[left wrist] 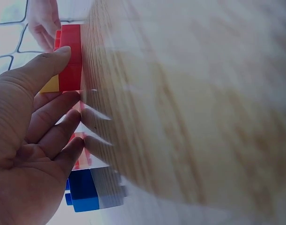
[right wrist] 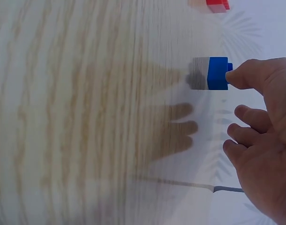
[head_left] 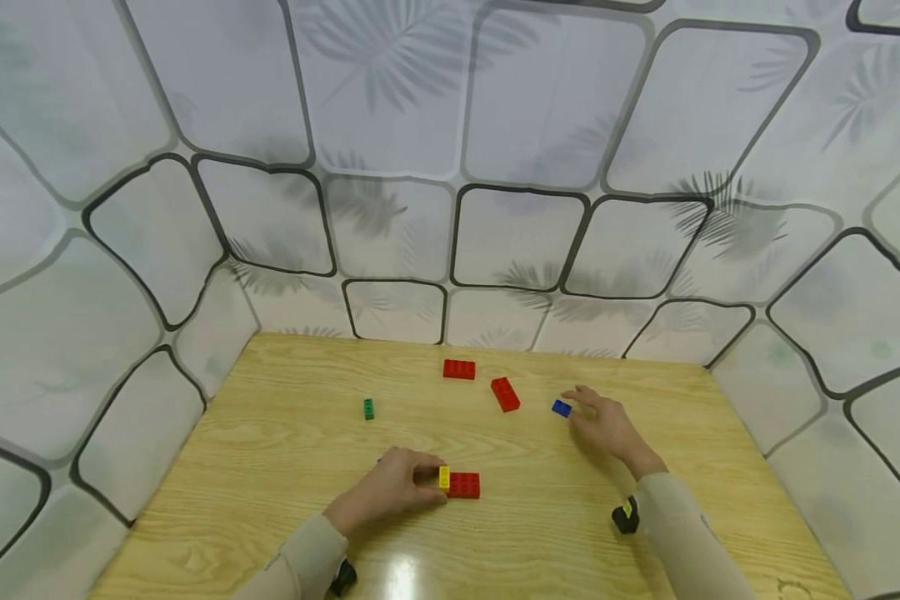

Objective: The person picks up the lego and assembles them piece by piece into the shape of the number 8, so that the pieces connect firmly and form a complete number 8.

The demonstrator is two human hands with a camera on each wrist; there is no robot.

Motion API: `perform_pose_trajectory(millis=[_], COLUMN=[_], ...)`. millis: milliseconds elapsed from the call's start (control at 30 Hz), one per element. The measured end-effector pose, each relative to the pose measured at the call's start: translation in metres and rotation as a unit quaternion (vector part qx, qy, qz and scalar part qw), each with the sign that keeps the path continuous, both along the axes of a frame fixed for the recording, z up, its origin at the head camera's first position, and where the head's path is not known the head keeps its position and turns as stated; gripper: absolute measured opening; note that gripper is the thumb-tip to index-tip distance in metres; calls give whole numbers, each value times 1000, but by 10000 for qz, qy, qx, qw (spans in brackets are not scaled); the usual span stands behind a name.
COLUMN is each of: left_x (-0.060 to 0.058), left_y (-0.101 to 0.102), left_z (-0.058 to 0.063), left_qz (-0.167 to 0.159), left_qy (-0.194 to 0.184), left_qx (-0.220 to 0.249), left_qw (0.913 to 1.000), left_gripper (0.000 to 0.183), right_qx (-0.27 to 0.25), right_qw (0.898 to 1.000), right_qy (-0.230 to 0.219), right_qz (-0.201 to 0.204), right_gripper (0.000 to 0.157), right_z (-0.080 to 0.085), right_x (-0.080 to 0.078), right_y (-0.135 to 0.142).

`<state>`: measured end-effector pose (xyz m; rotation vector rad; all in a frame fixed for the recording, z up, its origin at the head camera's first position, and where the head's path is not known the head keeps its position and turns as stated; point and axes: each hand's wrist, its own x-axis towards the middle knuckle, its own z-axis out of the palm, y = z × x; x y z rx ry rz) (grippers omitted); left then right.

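Observation:
In the head view, my left hand [head_left: 393,483] has its thumb and fingers around the near end of a red brick [head_left: 465,485], where a yellow brick [head_left: 444,478] is stacked on top. The left wrist view has the thumb pressed to the red brick's side [left wrist: 71,70], the lower fingers curled beside it. Below those fingers stands a blue brick [left wrist: 84,190], mostly hidden behind the hand in the head view. At the right, my right hand [head_left: 603,421] reaches to a small blue brick [head_left: 562,408] on the table. Its thumb tip overlaps that brick's stud side [right wrist: 218,73]; the other fingers are loosely bent.
Two more red bricks [head_left: 459,369] [head_left: 506,394] lie toward the back of the wooden table [head_left: 285,467]. A small green brick [head_left: 368,408] lies left of them. Patterned cloth walls [head_left: 390,225] rise at the back and both sides.

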<state>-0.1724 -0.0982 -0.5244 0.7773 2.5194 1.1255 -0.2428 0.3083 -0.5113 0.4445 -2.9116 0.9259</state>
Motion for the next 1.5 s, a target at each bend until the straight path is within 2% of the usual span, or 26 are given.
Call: perform_pose_trajectory(millis=[167, 400, 600, 900, 1267, 1500], left_x=[0, 0, 1, 0, 0, 0], left_y=[0, 1, -1, 1, 1, 1], left_z=[1, 3, 1, 0, 2, 1], left_qz=[2, 4, 35, 0, -2, -11], left_qy=[-16, -57, -36, 98, 96, 39], left_qx=[6, -7, 4, -15, -63, -5], left_qw=[10000, 10000, 10000, 10000, 9999, 10000], left_gripper=[48, 48, 47, 46, 47, 47], right_qx=[-12, 123, 187, 278, 501, 509], right_qw=[9999, 9998, 9996, 9994, 9975, 9978], right_qy=[-122, 65, -6, -198, -42, -246], right_qz=[-24, 112, 189, -20, -490, -351], right_gripper=[41, 42, 41, 32, 23, 25], right_z=[-1, -8, -12, -15, -15, -8], right_x=[-2, -7, -13, -15, -13, -12], right_y=[1, 3, 0, -2, -11, -12])
